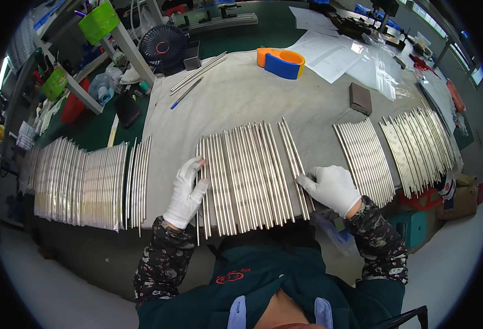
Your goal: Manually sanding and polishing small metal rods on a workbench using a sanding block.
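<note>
Silvery metal rods (247, 175) lie side by side in a broad row before me, pointing away from me. At the row's left edge my left hand (184, 193), in a white glove, rests with thumb and fingers apart against the outermost rods. One slim rod (198, 225) there sticks out nearer to me than its neighbours. To the right of a narrow gap lie a few separate metal rods (291, 145). My right hand (333, 189), also gloved in white, is curled with its fingertips on these rods; the far side of its grip is hidden.
More rods (365, 162) and another bundle (419, 151) lie at right; plastic-wrapped rods (82, 181) at left. Farther back are a pen (186, 93), an orange-and-blue tape ring (281, 63), a brown block (360, 98), papers (324, 55) and a black fan (163, 48).
</note>
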`<state>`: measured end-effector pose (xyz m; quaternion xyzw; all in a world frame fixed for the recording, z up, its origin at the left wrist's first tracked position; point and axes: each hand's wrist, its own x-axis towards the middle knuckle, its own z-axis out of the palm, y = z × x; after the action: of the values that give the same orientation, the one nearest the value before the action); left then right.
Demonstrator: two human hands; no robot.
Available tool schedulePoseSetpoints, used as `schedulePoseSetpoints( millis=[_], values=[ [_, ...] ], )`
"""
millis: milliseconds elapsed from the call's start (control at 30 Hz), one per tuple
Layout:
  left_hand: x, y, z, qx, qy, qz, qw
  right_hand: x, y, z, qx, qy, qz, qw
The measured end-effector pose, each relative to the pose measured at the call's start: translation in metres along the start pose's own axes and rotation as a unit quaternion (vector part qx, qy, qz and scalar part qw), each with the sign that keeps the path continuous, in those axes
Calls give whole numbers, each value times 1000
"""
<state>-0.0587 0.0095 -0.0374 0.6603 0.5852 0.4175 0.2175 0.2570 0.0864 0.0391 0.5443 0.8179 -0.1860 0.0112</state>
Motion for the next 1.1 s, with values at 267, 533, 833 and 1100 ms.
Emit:
schedulePoseSetpoints(
  millis=[267,533,833,1100],
  values=[
    [-23,12,-4,-20,20,-29,999,-11,0,22,36,31,-79,996],
    [-36,47,-44,69,-104,-21,992,-34,57,-20,108,243,65,962],
    [82,153,44,137,-264,320,900,-27,158,3,-201,293,190,915],
    [130,152,203,173,-372,425,807,-30,138,13,-105,335,156,923]
  ],
)
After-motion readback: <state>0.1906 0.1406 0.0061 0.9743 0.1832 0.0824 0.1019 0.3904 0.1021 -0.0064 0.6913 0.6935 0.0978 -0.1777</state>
